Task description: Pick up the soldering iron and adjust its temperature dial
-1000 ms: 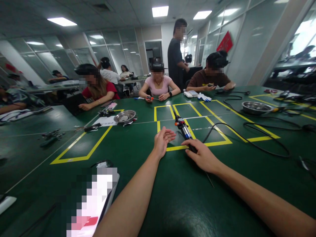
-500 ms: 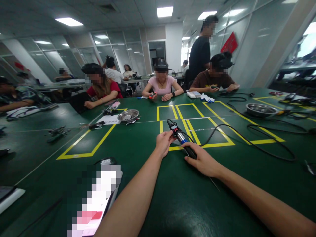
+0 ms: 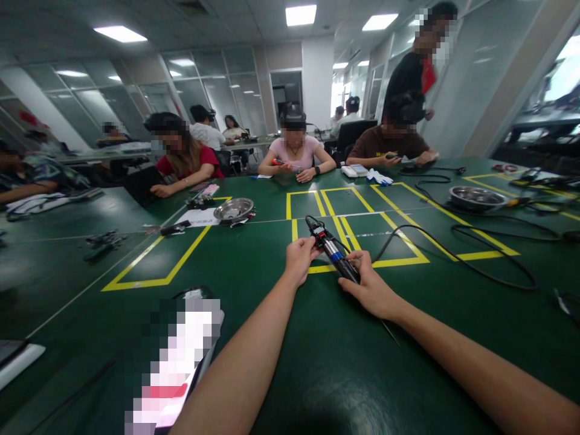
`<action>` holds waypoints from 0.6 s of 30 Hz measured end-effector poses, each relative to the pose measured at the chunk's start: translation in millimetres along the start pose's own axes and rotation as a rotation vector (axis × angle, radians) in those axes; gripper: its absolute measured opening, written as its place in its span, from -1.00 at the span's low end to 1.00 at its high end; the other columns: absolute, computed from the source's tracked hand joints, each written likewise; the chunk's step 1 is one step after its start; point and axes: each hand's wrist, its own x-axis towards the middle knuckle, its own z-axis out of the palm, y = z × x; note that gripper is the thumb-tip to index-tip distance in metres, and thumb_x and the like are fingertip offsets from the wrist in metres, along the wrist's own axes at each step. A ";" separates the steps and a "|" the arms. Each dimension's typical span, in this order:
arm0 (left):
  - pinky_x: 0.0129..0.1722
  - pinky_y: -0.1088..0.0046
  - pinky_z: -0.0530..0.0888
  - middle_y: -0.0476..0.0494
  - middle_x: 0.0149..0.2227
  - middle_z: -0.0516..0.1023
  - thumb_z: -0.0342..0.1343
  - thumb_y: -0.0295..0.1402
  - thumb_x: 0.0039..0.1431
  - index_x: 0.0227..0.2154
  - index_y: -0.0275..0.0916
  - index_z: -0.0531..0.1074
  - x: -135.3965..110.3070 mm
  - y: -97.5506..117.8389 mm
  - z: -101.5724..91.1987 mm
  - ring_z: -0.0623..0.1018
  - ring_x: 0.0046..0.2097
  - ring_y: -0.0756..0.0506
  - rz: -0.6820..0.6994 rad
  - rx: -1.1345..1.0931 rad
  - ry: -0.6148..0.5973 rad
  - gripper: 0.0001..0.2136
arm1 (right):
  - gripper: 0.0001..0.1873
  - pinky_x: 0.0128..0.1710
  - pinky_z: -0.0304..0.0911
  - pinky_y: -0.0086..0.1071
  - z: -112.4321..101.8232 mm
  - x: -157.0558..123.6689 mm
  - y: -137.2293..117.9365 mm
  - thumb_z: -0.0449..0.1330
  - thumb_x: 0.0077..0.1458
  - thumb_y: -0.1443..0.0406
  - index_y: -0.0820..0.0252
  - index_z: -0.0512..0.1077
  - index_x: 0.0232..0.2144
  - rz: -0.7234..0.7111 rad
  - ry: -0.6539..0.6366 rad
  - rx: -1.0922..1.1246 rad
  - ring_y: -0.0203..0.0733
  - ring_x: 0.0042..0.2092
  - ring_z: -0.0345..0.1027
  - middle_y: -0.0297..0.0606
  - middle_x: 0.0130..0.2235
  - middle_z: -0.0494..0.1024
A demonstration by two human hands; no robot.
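Between my hands is a corded electric screwdriver (image 3: 336,254), with a silver body, blue band, black grip and a red part near its cable end. It tilts, its cable end pointing away from me. My left hand (image 3: 299,260) is closed in a pinch at that far end, by the red part. My right hand (image 3: 371,287) holds the black grip between thumb and fingers. A thin rod (image 3: 390,332) shows below my right hand; its upper end is hidden. A black cable (image 3: 394,232) runs right over the green table (image 3: 344,374).
Yellow tape (image 3: 401,263) marks rectangles on the table. Metal bowls stand left (image 3: 234,209) and right (image 3: 478,197). A phone-like device (image 3: 206,356) with a blurred screen lies near my left forearm. White gloves (image 3: 379,177) lie by co-workers seated across the table.
The fingers of my right hand have lifted and shifted a little on the black grip. My left hand stays put. Behind the table, a standing person has moved right.
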 end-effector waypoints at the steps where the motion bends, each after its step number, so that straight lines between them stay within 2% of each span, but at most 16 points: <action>1: -0.11 0.17 0.57 -0.28 -0.32 0.60 0.20 -0.43 0.15 -0.43 -0.39 0.39 -0.8 0.9 0.6 0.62 -0.26 -0.10 0.000 -0.002 0.004 -0.86 | -0.50 -0.25 0.28 -0.31 0.2 0.1 0.6 0.17 0.12 0.21 0.04 0.00 0.00 0.015 -0.005 0.048 -0.22 -0.27 0.35 -0.32 -0.19 0.40; 6: -0.10 0.14 0.56 -0.31 -0.30 0.60 0.21 -0.44 0.14 -0.45 -0.39 0.38 -3.5 5.0 2.3 0.62 -0.26 -0.11 -0.018 -0.019 0.009 -0.85 | -0.43 -0.49 0.29 -0.40 -0.5 3.5 2.0 0.22 0.09 0.11 0.02 -0.01 0.02 0.145 -0.051 0.269 -0.23 -0.39 0.40 -0.38 -0.30 0.47; 10: -0.06 0.13 0.55 -0.31 -0.31 0.60 0.22 -0.44 0.13 -0.45 -0.39 0.38 -3.0 4.3 1.6 0.62 -0.24 -0.11 -0.032 -0.014 -0.018 -0.85 | -0.44 -0.54 0.30 -0.41 -3.1 9.1 2.9 0.24 0.08 0.07 0.06 0.12 0.04 0.245 -0.066 0.348 -0.22 -0.42 0.43 -0.35 -0.35 0.50; 14: -0.04 0.13 0.54 -0.30 -0.32 0.60 0.20 -0.46 0.15 -0.44 -0.39 0.38 -2.3 2.0 1.0 0.62 -0.23 -0.11 -0.047 -0.002 -0.058 -0.87 | -0.62 -0.59 0.26 -0.43 -5.5 12.0 4.0 0.17 0.14 0.03 0.16 0.31 -0.13 0.257 -0.106 0.405 -0.26 -0.45 0.41 -0.29 -0.34 0.48; 18: -0.04 0.16 0.54 -0.29 -0.31 0.60 0.16 -0.48 0.17 -0.42 -0.39 0.39 -2.5 2.4 1.1 0.62 -0.22 -0.11 -0.077 0.000 -0.082 -0.91 | -0.65 -0.59 0.25 -0.45 -5.0 12.2 5.7 0.16 0.14 0.02 0.19 0.35 -0.24 0.235 -0.106 0.385 -0.29 -0.48 0.39 -0.31 -0.37 0.45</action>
